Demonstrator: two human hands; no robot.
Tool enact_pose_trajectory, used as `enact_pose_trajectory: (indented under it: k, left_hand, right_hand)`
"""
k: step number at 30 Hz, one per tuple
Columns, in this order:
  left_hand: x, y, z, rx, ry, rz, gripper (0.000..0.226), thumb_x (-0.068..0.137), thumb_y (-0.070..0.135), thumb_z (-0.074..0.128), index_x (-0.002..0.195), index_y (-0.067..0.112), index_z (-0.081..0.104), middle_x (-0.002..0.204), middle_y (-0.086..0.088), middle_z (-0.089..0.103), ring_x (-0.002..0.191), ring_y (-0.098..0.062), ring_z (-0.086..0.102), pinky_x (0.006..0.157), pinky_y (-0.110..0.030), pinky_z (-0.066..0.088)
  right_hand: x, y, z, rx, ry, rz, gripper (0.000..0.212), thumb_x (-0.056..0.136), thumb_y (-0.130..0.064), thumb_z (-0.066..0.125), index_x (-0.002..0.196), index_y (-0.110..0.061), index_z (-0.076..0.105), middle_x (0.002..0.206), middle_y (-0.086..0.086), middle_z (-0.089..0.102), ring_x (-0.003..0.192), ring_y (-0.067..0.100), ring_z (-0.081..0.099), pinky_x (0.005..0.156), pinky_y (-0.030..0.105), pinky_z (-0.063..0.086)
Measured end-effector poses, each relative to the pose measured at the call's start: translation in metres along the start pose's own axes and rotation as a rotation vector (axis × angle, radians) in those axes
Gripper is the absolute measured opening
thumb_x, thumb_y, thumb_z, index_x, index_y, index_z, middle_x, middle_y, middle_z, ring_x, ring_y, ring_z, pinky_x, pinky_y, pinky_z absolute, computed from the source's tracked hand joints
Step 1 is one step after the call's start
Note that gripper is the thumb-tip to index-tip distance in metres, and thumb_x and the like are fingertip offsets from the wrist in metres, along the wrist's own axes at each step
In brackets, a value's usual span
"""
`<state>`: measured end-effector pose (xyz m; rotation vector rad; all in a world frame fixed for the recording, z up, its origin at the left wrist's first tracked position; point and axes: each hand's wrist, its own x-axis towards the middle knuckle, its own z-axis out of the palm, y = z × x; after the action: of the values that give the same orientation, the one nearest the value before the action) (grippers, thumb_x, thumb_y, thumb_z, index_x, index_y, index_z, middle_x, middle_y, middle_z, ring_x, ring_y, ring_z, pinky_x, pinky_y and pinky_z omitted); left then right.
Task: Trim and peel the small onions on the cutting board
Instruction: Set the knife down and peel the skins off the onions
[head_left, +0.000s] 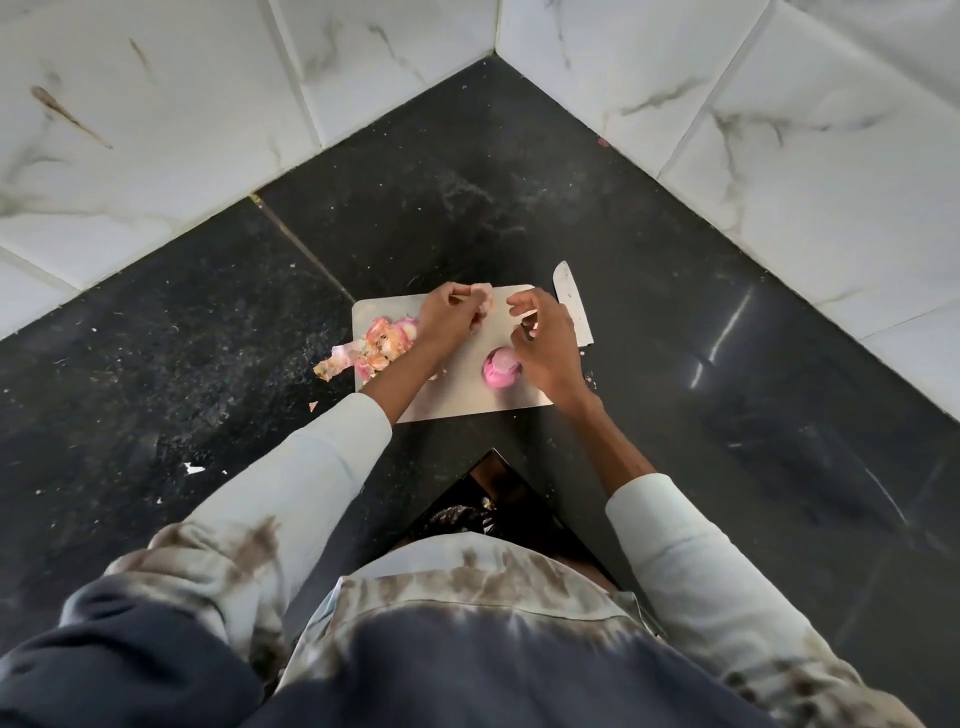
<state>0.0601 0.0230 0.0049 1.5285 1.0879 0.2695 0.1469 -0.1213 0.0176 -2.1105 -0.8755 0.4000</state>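
A pale cutting board (462, 387) lies on the black counter in the corner. My left hand (449, 317) is over the board's far edge, fingers closed on a small pale onion (485, 304) that shows at the fingertips. My right hand (543, 338) hovers beside it with fingers curled and apart, holding nothing that I can see. Just under the right hand a peeled pink onion (500, 368) rests on the board. A heap of pink and tan onion skins (382, 343) covers the board's left end and spills onto the counter.
A knife (571, 304) lies along the board's right edge, blade pointing away from me. White marbled wall tiles (208, 104) close the corner on both sides. Skin scraps (195, 469) dot the counter (182, 364) at left. The counter's inner edge (493, 457) is near my body.
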Motion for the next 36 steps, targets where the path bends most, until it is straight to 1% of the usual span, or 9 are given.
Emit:
enact_pose_trajectory:
  k: [4, 9, 12, 16, 19, 22, 26, 31, 36]
  left_hand:
    - [-0.017, 0.015, -0.018, -0.361, -0.122, -0.214, 0.051, 0.105, 0.053, 0.056, 0.111, 0.009, 0.08, 0.099, -0.006, 0.082, 0.085, -0.014, 0.075, 0.084, -0.029, 0.05]
    - [-0.03, 0.009, -0.038, -0.556, -0.198, -0.209, 0.052, 0.106, 0.055, 0.053, 0.118, 0.011, 0.077, 0.11, -0.01, 0.08, 0.081, -0.007, 0.074, 0.085, -0.026, 0.049]
    - [-0.039, 0.007, -0.046, -0.615, -0.186, -0.2, 0.047, 0.106, 0.053, 0.055, 0.118, 0.011, 0.073, 0.095, -0.004, 0.079, 0.072, -0.007, 0.073, 0.08, -0.025, 0.052]
    - [-0.046, -0.001, -0.051, -0.669, -0.188, -0.188, 0.057, 0.104, 0.054, 0.057, 0.134, 0.007, 0.069, 0.103, -0.005, 0.078, 0.094, -0.016, 0.074, 0.108, -0.038, 0.051]
    - [-0.048, -0.008, -0.053, -0.676, -0.168, -0.183, 0.059, 0.103, 0.055, 0.058, 0.135, 0.006, 0.069, 0.11, -0.009, 0.077, 0.108, -0.023, 0.071, 0.116, -0.047, 0.049]
    - [-0.051, -0.012, -0.056, -0.665, -0.149, -0.176, 0.054, 0.104, 0.054, 0.057, 0.127, 0.006, 0.071, 0.101, -0.009, 0.075, 0.093, -0.019, 0.07, 0.111, -0.047, 0.053]
    - [-0.056, -0.015, -0.06, -0.7, -0.114, -0.201, 0.047, 0.108, 0.05, 0.05, 0.113, 0.009, 0.072, 0.096, -0.008, 0.075, 0.086, -0.017, 0.069, 0.077, -0.031, 0.054]
    - [-0.059, -0.018, -0.065, -0.682, -0.115, -0.193, 0.051, 0.108, 0.053, 0.048, 0.116, 0.009, 0.071, 0.102, -0.01, 0.074, 0.092, -0.019, 0.07, 0.079, -0.032, 0.054]
    - [-0.062, -0.014, -0.065, -0.64, -0.106, -0.162, 0.055, 0.105, 0.058, 0.051, 0.115, 0.008, 0.07, 0.1, -0.009, 0.073, 0.084, -0.015, 0.07, 0.078, -0.03, 0.055]
  right_hand:
    - [0.006, -0.021, 0.005, 0.026, -0.046, -0.09, 0.048, 0.088, -0.007, 0.078, 0.124, -0.03, 0.059, 0.118, -0.015, 0.06, 0.11, 0.012, 0.061, 0.092, 0.04, 0.059]
    - [0.012, -0.034, 0.013, 0.079, -0.048, -0.167, 0.053, 0.084, -0.029, 0.087, 0.128, -0.027, 0.059, 0.126, -0.008, 0.06, 0.113, 0.01, 0.061, 0.096, 0.031, 0.056]
    - [0.011, -0.042, 0.017, 0.107, -0.068, -0.17, 0.056, 0.084, -0.045, 0.086, 0.13, -0.027, 0.06, 0.129, -0.009, 0.061, 0.112, 0.006, 0.062, 0.095, 0.024, 0.053]
    - [0.006, -0.05, 0.022, 0.158, -0.093, -0.168, 0.052, 0.088, -0.046, 0.083, 0.129, -0.022, 0.061, 0.126, -0.005, 0.067, 0.112, 0.01, 0.065, 0.098, 0.029, 0.058]
    - [0.001, -0.054, 0.025, 0.197, -0.101, -0.144, 0.051, 0.089, -0.043, 0.083, 0.13, -0.02, 0.062, 0.124, -0.004, 0.07, 0.111, 0.011, 0.067, 0.098, 0.029, 0.058]
    - [-0.004, -0.057, 0.027, 0.247, -0.117, -0.103, 0.049, 0.089, -0.038, 0.085, 0.129, -0.019, 0.064, 0.121, -0.004, 0.072, 0.108, 0.01, 0.069, 0.095, 0.02, 0.057]
    - [-0.008, -0.06, 0.026, 0.312, -0.102, -0.083, 0.04, 0.091, -0.037, 0.082, 0.123, -0.017, 0.07, 0.114, -0.006, 0.075, 0.103, 0.006, 0.071, 0.087, 0.011, 0.055]
    - [-0.006, -0.062, 0.03, 0.309, -0.094, -0.108, 0.034, 0.091, -0.037, 0.082, 0.117, -0.015, 0.075, 0.106, -0.01, 0.076, 0.098, -0.004, 0.071, 0.084, 0.011, 0.056]
    - [-0.004, -0.06, 0.037, 0.302, -0.094, -0.078, 0.029, 0.093, -0.029, 0.08, 0.117, -0.012, 0.076, 0.106, -0.004, 0.077, 0.096, 0.006, 0.073, 0.088, 0.017, 0.059]
